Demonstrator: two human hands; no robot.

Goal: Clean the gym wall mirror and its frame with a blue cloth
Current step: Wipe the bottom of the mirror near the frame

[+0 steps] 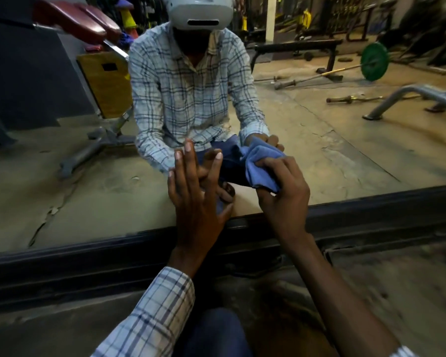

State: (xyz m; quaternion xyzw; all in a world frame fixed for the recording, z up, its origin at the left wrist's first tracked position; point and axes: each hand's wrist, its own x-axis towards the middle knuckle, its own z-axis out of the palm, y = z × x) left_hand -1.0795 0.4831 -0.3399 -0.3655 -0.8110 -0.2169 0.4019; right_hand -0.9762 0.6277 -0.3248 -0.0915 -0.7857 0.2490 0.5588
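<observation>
Your right hand (281, 194) has its fingers curled round the bunched blue cloth (260, 163), pressed to the mirror (23, 176) just right of centre. It sits a little above the dark frame (371, 210) that runs from 8 o'clock to 3 o'clock. Your left hand (196, 202) lies against the glass beside it, fingers straight and spread, holding nothing. The glass reflects a green weight plate (374, 61) at 2 o'clock and a red padded bench (88, 21) at 11 o'clock. Dusty floor (397, 284) lies at 5 o'clock.
</observation>
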